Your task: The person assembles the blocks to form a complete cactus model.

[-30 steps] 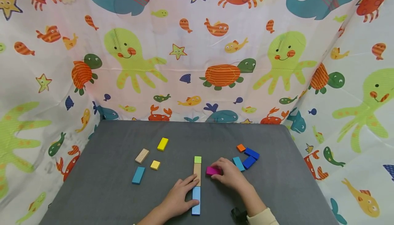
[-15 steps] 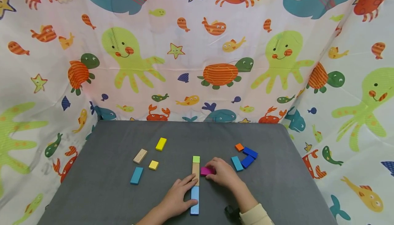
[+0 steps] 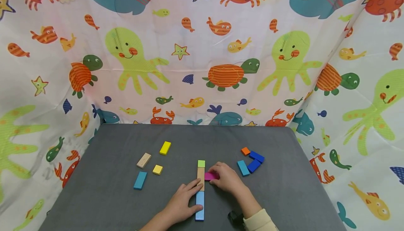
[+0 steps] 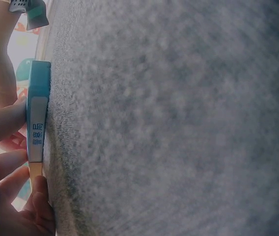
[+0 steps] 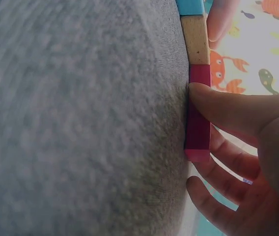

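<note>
A column of blocks lies flat on the grey table: light blue block (image 3: pixel 200 198) nearest, then wooden block (image 3: pixel 201 173), then green block (image 3: pixel 201 163) at the far end. My left hand (image 3: pixel 182 203) rests on it, thumb at the light blue block and fingers on the wooden one. In the left wrist view, printed characters mark the light blue block (image 4: pixel 38 118). My right hand (image 3: pixel 228 178) pinches a magenta block (image 3: pixel 209 176), thumb on its near side (image 5: pixel 198 118). The magenta block's end meets the wooden block's right side (image 5: pixel 196 42).
Left on the table (image 3: pixel 104 196) lie a yellow block (image 3: pixel 165 148), wooden block (image 3: pixel 143 160), small yellow block (image 3: pixel 157 169) and teal block (image 3: pixel 140 180). Right are an orange block (image 3: pixel 245 151), two dark blue blocks (image 3: pixel 254 166) and a teal block (image 3: pixel 243 168). Patterned cloth (image 3: pixel 189 59) hangs behind.
My right hand has slid the magenta block leftward, from a gap beside the column until it meets the wooden block. My left hand keeps its place on the column.
</note>
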{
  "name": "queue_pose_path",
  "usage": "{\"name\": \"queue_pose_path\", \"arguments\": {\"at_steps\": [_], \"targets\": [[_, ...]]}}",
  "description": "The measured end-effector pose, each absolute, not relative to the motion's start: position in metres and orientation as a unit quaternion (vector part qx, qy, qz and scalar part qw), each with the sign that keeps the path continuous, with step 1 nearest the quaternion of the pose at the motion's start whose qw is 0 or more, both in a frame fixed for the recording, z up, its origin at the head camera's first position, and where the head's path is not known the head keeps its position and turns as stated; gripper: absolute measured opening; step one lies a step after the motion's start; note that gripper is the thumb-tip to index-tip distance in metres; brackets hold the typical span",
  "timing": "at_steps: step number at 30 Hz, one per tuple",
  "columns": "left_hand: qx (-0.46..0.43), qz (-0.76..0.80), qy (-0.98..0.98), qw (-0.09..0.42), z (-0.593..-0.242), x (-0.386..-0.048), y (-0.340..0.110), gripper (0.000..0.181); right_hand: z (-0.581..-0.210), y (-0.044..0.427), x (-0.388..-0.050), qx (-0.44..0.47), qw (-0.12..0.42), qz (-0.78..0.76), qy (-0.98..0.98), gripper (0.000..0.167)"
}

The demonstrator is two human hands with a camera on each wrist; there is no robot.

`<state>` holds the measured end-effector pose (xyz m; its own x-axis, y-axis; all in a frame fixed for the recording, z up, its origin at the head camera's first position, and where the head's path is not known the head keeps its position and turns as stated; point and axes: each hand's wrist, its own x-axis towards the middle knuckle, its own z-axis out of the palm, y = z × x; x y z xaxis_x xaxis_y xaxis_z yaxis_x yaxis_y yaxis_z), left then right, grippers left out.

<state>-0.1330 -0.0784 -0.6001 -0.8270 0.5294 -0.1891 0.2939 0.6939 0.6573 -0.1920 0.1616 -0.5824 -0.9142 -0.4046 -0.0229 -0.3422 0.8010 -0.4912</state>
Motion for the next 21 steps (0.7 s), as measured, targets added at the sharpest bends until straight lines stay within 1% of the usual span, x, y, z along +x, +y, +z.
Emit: {"name": "queue_pose_path", "arguments": {"at_steps": [11,18,21], "targets": [[0.222,0.316,0.902,0.192,-0.6005,-0.1338,-0.0781,0.072,-0.5838,0.1595,-0.1947,-0.193,0.065,-0.246,0.948,0.030],[0.218,0.315,0.903,0.197,-0.5994,-0.1343,-0.0777,0.072,-0.5798,0.1622,-0.1967,-0.189,0.075,-0.278,0.939,0.042],[0.219,0.313,0.903,0.197,-0.5998,-0.1346,-0.0780,0.072,-0.5744,0.1655,-0.1967,-0.185,0.074,-0.295,0.934,0.044]]}}
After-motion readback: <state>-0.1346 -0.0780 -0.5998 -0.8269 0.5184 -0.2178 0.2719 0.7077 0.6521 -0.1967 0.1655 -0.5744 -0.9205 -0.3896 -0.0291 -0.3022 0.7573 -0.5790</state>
